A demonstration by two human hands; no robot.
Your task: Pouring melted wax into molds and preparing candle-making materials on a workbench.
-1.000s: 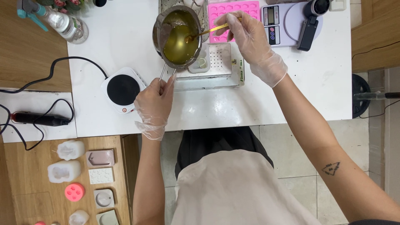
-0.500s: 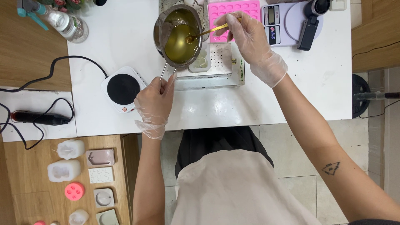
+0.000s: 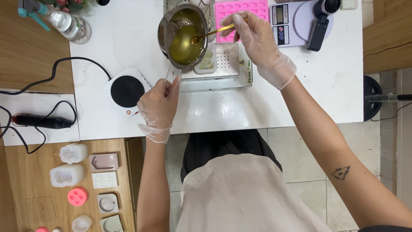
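My left hand (image 3: pixel 158 107), in a clear glove, grips the wire handle of a small steel pot (image 3: pixel 165 32) tilted above the white table (image 3: pixel 300 86). Yellow-green liquid (image 3: pixel 184 41) fills the pot. My right hand (image 3: pixel 257 38), also gloved, holds a gold spoon (image 3: pixel 210 33) whose bowl dips into the liquid. Under the pot's lip sits a small clear mould (image 3: pixel 206 62) on a white perforated box (image 3: pixel 227 71).
A pink silicone mould (image 3: pixel 240 8) and a digital scale (image 3: pixel 285 23) with a black device lie behind. A small electric hotplate (image 3: pixel 126 91) sits left, a spray bottle (image 3: pixel 64 23) far left. Several moulds (image 3: pixel 86 180) rest on a wooden shelf below.
The pot has shifted slightly away from me and the clear mould beneath shows more. Both hands keep their grips.
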